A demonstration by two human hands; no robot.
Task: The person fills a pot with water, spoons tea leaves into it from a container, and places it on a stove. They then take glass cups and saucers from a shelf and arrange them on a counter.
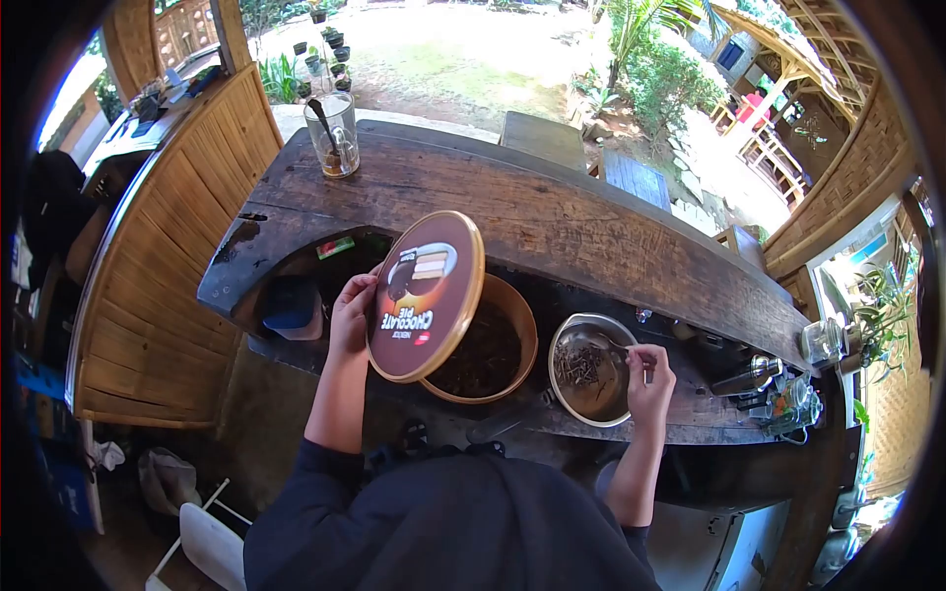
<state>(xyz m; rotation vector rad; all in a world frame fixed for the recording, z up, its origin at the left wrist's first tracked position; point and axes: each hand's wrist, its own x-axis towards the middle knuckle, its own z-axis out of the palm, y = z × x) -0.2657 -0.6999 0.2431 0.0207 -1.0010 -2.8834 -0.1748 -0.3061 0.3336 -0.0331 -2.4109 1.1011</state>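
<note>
My left hand [357,298] grips a round brown lid [429,295] with chocolate pie lettering, tilted up by its rim. Partly behind the lid stands a round tin [525,335] with dark contents. To its right is a metal bowl [613,418] holding dark, stick-like pieces and brown powder. My right hand [650,374] is at the bowl's right rim, its fingers pinched on what looks like a spoon handle [616,347]. The spoon's other end reaches into the bowl.
A glass mug [333,138] with a spoon inside stands on the raised wooden counter [591,222]. A lidded container [293,307] and a green-red packet [336,247] are at the left. Jars and a metal shaker [749,376] are at the right.
</note>
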